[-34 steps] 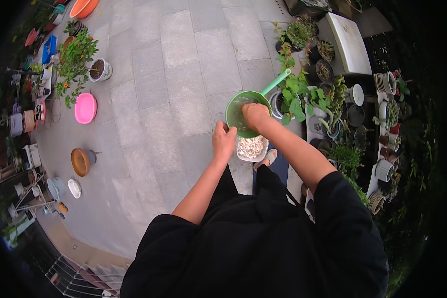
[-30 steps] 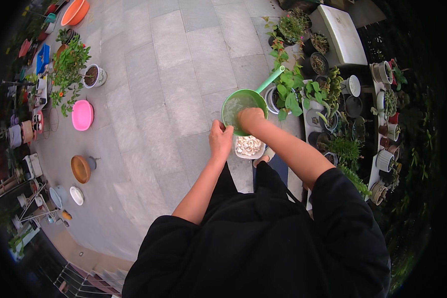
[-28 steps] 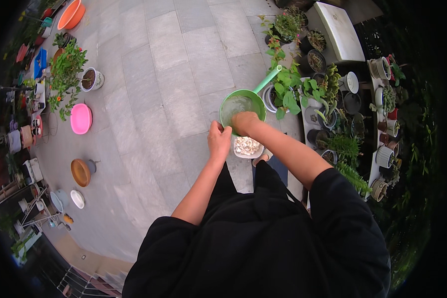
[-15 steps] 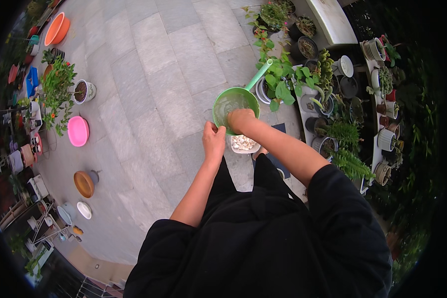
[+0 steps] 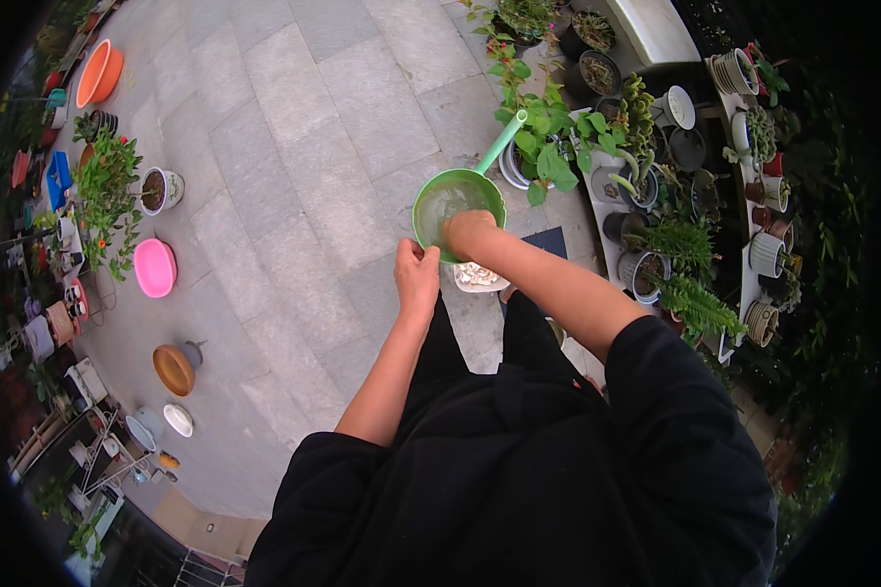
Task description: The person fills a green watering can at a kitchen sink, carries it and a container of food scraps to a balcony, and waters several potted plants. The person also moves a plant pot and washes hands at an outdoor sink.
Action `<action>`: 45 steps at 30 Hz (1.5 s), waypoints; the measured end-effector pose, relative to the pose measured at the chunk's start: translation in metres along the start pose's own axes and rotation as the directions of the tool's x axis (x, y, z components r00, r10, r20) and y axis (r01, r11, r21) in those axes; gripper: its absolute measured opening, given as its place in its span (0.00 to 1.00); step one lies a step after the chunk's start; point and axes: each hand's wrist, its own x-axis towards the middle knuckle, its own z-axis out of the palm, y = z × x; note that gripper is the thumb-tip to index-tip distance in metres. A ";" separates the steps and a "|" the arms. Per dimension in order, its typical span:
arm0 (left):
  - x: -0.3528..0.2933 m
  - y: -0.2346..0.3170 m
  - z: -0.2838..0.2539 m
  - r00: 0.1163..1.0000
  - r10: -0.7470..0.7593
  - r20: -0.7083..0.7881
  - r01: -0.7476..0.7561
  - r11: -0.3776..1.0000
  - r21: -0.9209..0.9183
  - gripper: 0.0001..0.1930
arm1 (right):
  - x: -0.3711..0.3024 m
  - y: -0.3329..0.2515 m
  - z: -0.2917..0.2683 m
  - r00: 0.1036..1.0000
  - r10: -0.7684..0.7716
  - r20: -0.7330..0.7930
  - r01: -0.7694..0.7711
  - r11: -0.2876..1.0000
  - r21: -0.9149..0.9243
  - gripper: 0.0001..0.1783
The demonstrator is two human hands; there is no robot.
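Observation:
A light green dipper with a long handle pointing up and to the right holds cloudy-looking water. My left hand pinches its near left rim between thumb and fingers. Inside the bowl, over the near right rim, is my right hand; its fingers are down in the water, and I cannot see whether they hold anything. Below the dipper, near my feet, a white container holds pale, whitish pieces, partly covered by the dipper.
Potted plants crowd the right, with a leafy vine close to the dipper's handle. A dark mat lies beside my feet. On the paving to the left stand a pink basin, a brown bowl and an orange tub.
Both hands and the dipper have shifted slightly left and up in the picture as the view moved a little. My left hand keeps its grip; the right stays in the water.

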 end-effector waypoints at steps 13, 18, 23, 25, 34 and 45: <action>0.005 -0.008 0.002 0.999 -0.029 0.038 0.031 0.998 -0.053 0.09 | 0.008 0.008 0.014 0.988 0.052 -0.144 -0.058 0.997 -0.041 0.17; -0.001 0.001 0.004 0.995 -0.073 0.070 0.075 0.997 -0.026 0.09 | 0.010 0.004 0.020 0.995 -0.094 -0.036 0.100 0.979 0.179 0.18; 0.012 -0.027 0.008 0.996 0.049 0.068 -0.047 0.998 -0.033 0.08 | 0.020 0.015 0.025 0.948 -0.045 -0.315 0.124 0.965 0.233 0.17; 0.017 -0.030 0.009 0.995 0.073 0.068 -0.072 0.997 -0.016 0.09 | 0.025 0.018 0.031 0.951 0.009 -0.309 0.044 0.985 0.165 0.15; 0.044 -0.066 0.018 0.993 0.093 0.068 -0.102 0.985 0.142 0.08 | 0.026 0.024 0.065 0.763 0.150 -0.629 0.173 0.890 0.422 0.09; 0.111 -0.149 0.061 0.981 -0.071 0.183 0.037 0.983 0.179 0.05 | 0.016 0.104 0.161 0.616 0.266 -0.741 0.438 0.667 0.603 0.15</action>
